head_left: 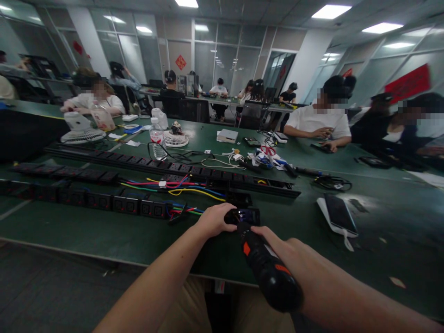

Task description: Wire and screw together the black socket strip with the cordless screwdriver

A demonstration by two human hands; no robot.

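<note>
My right hand (282,252) is wrapped around a black electric screwdriver (263,263) with orange marks. The driver's front end points away from me at a small black housing (255,216), whose inside shows dark blue parts. My left hand (217,219) grips the left end of that housing, fingers closed on it; some fingertips are hidden. Left of this hand lies a black power strip (99,202) with its end undone and blue, green and red wires (189,209) coming out. Yellow and pink wires (194,189) run behind, from another strip of sockets (69,173).
A long black socket rail (159,164) lies behind the strips. Beyond it stand a water bottle (157,141), white fan parts (176,138) and a bundle of cables (267,157). A phone (338,212) lies at right. Across the table sits a person in white (317,121).
</note>
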